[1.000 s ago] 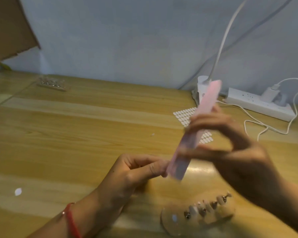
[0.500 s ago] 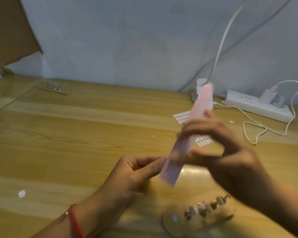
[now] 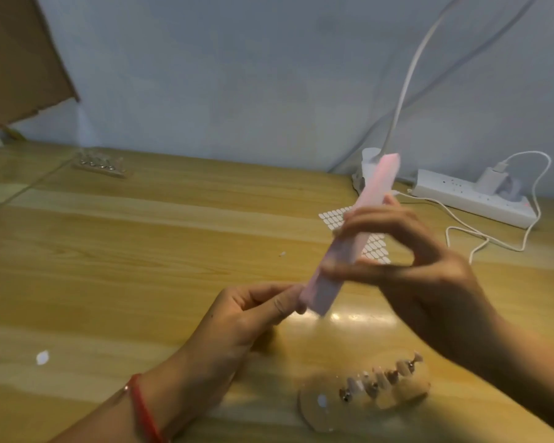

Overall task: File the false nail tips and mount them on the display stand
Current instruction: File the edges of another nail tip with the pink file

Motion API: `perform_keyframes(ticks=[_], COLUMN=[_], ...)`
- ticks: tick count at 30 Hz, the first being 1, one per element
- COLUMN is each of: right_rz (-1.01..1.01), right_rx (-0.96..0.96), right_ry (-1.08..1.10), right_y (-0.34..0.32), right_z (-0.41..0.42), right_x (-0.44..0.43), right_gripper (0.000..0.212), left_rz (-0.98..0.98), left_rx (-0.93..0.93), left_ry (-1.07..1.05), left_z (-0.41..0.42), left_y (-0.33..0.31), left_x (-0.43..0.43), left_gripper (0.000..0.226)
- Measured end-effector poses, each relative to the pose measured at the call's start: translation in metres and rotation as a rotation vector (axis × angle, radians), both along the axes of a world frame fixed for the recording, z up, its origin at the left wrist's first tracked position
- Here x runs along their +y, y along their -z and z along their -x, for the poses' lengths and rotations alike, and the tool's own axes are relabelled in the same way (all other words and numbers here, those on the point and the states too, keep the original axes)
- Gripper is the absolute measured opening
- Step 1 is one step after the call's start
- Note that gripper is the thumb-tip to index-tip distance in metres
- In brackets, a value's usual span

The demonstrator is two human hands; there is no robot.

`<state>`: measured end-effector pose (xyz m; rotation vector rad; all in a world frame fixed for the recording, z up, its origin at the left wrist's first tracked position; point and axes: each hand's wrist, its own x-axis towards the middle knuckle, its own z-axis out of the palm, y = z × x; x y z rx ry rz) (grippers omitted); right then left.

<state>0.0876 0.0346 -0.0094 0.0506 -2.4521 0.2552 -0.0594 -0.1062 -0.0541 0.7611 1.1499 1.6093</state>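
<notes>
My right hand [image 3: 406,266] pinches a long pink nail file [image 3: 352,235] near its middle, held slanted above the table with its lower end by my left fingertips. My left hand [image 3: 253,318] pinches something small between thumb and forefinger against the file's lower end; the nail tip itself is too small and blurred to make out. A clear display stand [image 3: 330,410] lies on the table at the lower right and carries a row of several nail tips [image 3: 381,377].
A sheet of white adhesive tabs [image 3: 333,219] lies behind the file. A white power strip [image 3: 461,196] with a charger and a looping cable [image 3: 480,238] sits at the back right. A second stand [image 3: 101,164] is at the back left. A white scrap [image 3: 42,358] lies left.
The file has slid down and to the left along my left fingertips, with my right hand following it. My left hand has stayed in place.
</notes>
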Motion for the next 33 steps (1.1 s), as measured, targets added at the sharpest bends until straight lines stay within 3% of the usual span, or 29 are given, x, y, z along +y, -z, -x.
perform_keyframes(ticks=[2,4,8,12,16,20,23,25,26,29,33], right_rz=[0.063,-0.097,0.094,-0.079,0.035,-0.086,0.004,0.119,0.129,-0.093,0.107], right_rx=[-0.085,-0.129,0.023,-0.009,-0.030,-0.199,-0.074,-0.085,-0.145,-0.237,-0.060], right_ry=[-0.178,-0.259,-0.071,-0.245,-0.007,-0.296,-0.048,-0.040,-0.116,-0.206,-0.051], right_y=[0.010,0.018,-0.010,0.001,-0.010,0.024,-0.002,-0.008,-0.001,0.014,-0.006], right_z=[0.000,0.001,0.003,0.005,0.005,-0.002,0.002,0.005,0.005,0.002,0.000], right_x=[-0.019,-0.029,-0.009,-0.025,-0.004,-0.035,-0.012,-0.015,-0.023,-0.041,-0.018], right_gripper=[0.050,0.036,0.029,0.032,0.046,0.030,0.046,0.053,0.049,0.040,0.032], left_rz=[-0.027,-0.035,-0.006,-0.049,-0.015,-0.043,-0.037,-0.036,-0.047,-0.042,-0.065], left_rx=[-0.066,-0.087,-0.029,-0.093,-0.035,-0.121,-0.045,-0.053,-0.085,-0.119,-0.096], left_ry=[0.040,0.065,-0.026,0.040,-0.041,0.023,-0.001,-0.018,-0.004,0.027,0.007], left_z=[0.001,0.001,0.001,0.001,0.000,0.000,0.000,-0.001,0.000,0.000,-0.001], left_y=[0.000,-0.001,0.002,0.000,0.000,0.000,-0.001,-0.001,-0.002,-0.002,-0.003], left_x=[-0.001,-0.002,0.000,-0.001,0.001,-0.001,0.000,0.000,-0.001,-0.002,0.000], left_gripper=[0.048,0.050,0.037,0.052,0.051,0.054,0.043,0.039,0.043,0.051,0.035])
